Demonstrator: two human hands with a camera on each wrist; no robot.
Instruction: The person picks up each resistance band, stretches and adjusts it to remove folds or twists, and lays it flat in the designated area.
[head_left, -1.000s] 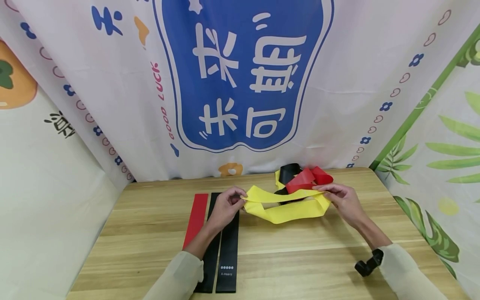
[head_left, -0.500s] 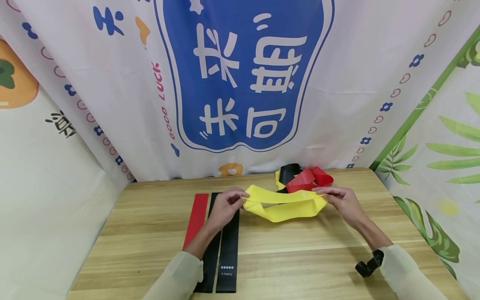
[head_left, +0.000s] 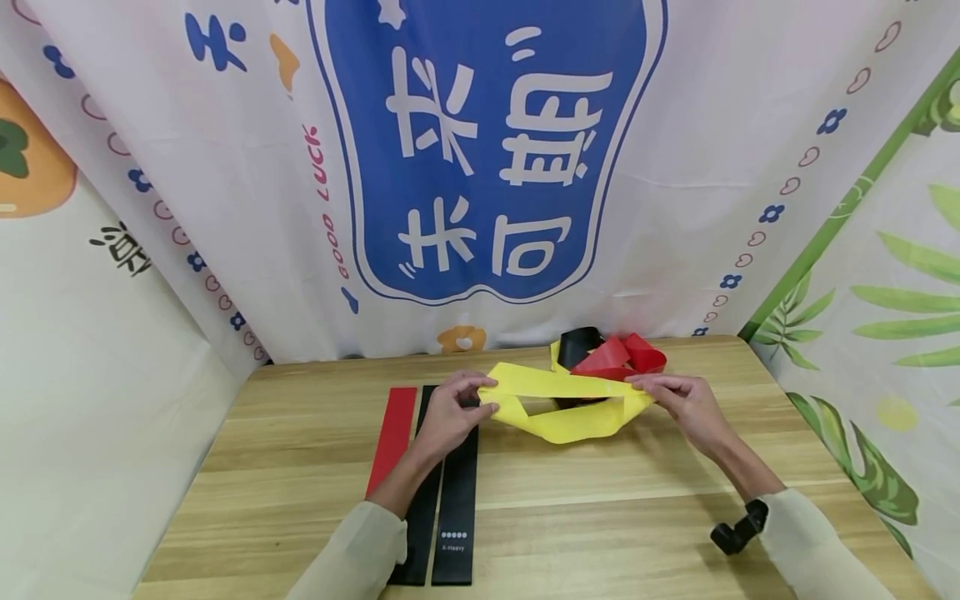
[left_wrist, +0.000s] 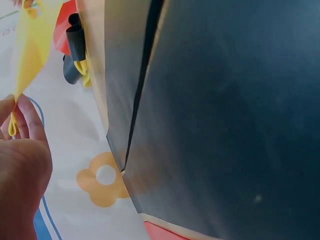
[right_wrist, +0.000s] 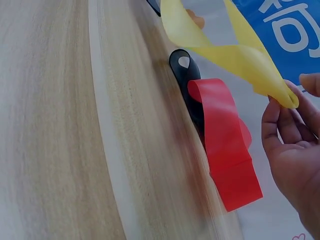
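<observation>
A yellow resistance band loop [head_left: 573,427] is stretched above the table between both hands, its two strands apart in the middle. My left hand [head_left: 450,412] holds its left end between thumb and fingers. In the left wrist view, my left hand [left_wrist: 25,155] pinches the band [left_wrist: 37,55] where it narrows to a small fold. My right hand [head_left: 688,407] pinches the right end. The right wrist view has my right hand [right_wrist: 295,135] at the bunched end of the band [right_wrist: 245,62], fingers beneath it and thumb at the frame's edge.
Flat on the table [head_left: 600,525], under the left forearm, lie a red band [head_left: 395,425] and two black bands, one marked X-Heavy [head_left: 453,500]. Behind the yellow loop sits a loose heap of red [head_left: 603,358], black [head_left: 579,343] and yellow bands. A printed curtain [head_left: 660,250] hangs at the back edge.
The yellow loop's left end has risen slightly, and its upper strand has turned and broadened there. The left thumb and fingers are further apart. The right hand stays nearly in place.
</observation>
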